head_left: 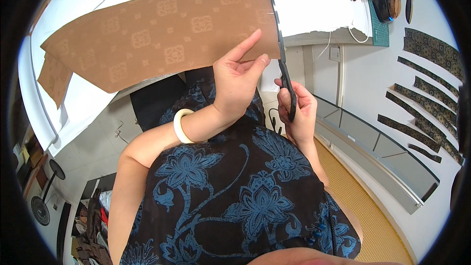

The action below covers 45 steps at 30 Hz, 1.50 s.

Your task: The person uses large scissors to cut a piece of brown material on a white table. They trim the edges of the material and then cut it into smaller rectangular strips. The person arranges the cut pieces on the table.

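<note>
A long brown sheet with pale square motifs (147,29) stretches over the white work surface (319,5), a flap (54,81) hanging at its left end. My left hand (235,81), with a white bangle (181,132) on the wrist, grips the sheet near its lower right, thumb and index finger on its face. My right hand (298,113) is closed round the handles of long black scissors (287,88). The blades run up along the sheet's right edge, partly hidden by it; I cannot tell whether they are parted.
A green mat (380,34), cords and a black device (387,0) sit at the back right. Dark patterned strips (424,103) hang on the right wall above a long grey panel (373,147). At lower left are a black fan (40,211) and piled cloth (93,216).
</note>
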Each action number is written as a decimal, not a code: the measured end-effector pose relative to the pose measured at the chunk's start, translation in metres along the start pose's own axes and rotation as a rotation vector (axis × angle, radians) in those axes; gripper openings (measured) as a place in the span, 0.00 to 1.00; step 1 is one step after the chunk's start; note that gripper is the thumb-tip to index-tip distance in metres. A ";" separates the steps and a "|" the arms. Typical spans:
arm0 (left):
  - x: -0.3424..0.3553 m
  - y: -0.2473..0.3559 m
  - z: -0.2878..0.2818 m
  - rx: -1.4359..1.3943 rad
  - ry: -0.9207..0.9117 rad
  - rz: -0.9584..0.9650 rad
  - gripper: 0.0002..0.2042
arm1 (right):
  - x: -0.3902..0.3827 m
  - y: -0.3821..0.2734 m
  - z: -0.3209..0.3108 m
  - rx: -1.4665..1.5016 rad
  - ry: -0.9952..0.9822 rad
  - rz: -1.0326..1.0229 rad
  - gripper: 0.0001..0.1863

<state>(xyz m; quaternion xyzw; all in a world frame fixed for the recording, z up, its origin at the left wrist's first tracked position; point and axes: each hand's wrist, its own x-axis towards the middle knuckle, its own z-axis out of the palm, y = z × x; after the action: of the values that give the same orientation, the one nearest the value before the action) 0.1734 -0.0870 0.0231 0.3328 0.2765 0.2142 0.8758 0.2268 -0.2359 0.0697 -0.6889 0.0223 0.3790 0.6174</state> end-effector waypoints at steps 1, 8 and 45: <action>0.000 0.000 0.000 -0.005 0.000 0.005 0.26 | 0.001 -0.001 0.001 -0.003 0.004 0.003 0.17; -0.006 -0.002 0.003 0.009 -0.041 -0.045 0.26 | 0.016 -0.011 0.002 0.088 -0.026 -0.029 0.17; 0.136 0.015 0.052 1.894 -0.756 0.776 0.33 | 0.036 -0.039 -0.090 0.242 0.595 -0.692 0.14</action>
<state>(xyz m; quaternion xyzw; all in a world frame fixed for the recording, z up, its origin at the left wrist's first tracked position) 0.3056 -0.0251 0.0198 0.9810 -0.0818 0.0598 0.1654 0.3168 -0.2892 0.0783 -0.6578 0.0111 -0.0683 0.7500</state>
